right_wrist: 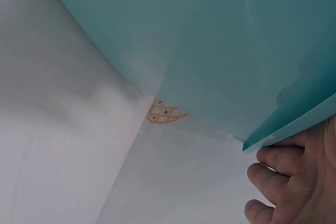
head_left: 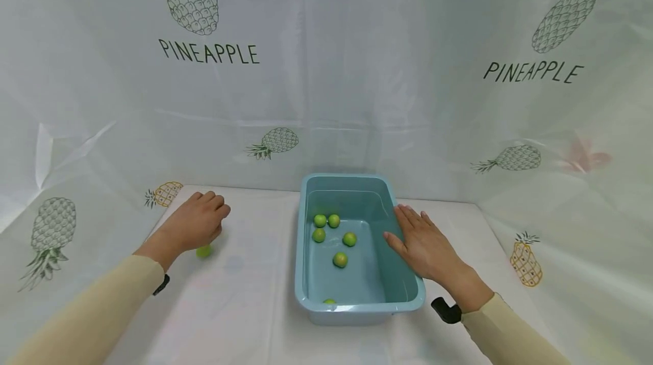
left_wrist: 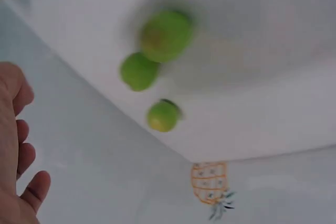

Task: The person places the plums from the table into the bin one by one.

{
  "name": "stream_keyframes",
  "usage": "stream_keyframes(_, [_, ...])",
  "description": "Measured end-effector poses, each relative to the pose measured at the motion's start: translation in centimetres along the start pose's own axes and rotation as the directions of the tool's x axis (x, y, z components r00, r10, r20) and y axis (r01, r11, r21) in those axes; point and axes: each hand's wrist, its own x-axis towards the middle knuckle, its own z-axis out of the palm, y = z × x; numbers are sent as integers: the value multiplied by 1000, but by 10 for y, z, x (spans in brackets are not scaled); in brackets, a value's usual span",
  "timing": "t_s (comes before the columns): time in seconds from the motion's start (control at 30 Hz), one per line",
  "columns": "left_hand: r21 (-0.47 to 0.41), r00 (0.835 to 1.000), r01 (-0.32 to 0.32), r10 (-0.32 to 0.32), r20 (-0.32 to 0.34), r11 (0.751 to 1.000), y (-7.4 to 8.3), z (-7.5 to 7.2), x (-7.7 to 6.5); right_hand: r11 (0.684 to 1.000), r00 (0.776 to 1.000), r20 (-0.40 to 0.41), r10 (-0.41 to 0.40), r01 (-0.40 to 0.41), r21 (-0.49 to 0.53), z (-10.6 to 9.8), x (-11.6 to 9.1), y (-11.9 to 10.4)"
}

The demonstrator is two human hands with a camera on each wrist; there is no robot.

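Note:
My left hand [head_left: 200,219] hovers over the left of the table, fingers loosely bent and no object visible in them. Beneath its wrist lies a lime-like green fruit [head_left: 204,251]. The left wrist view shows a larger-looking green fruit [left_wrist: 166,35] close to a second fruit [left_wrist: 139,71], and a third fruit [left_wrist: 163,116] apart from them. My right hand [head_left: 425,243] rests on the right rim of a blue-green plastic bin [head_left: 300,263], fingers extended and thumb toward the inside. In the right wrist view its fingers [right_wrist: 281,159] lie just under the rim.
Several green fruits [head_left: 340,259] lie spread on the bin's floor, one partly hidden by the near wall. A white cloth covers the table [head_left: 245,297]. Behind and at both sides hangs a pale sheet [head_left: 347,70] printed with pineapples.

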Motion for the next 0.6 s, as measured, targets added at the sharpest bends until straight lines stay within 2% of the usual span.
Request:
stream_keyframes(0.1, [40,995,-43,39,88,998,-4,7,-14,1000,1000,3,0,0,3,0,0,1])
stream_keyframes(0.27, [92,976,-82,61,207,992,-2,14,-27,1000,1000,7,6,-6,8,0,0,3])
stream_keyframes(0.43, [143,970,-93,57,237,985,-1,22,-34,1000,1000,6,13,-13,16,0,0,3])
stream_keyframes(0.6, [145,965,-76,36,261,987,-3,35,-43,1000,1000,0,14,-14,25,2,0,2])
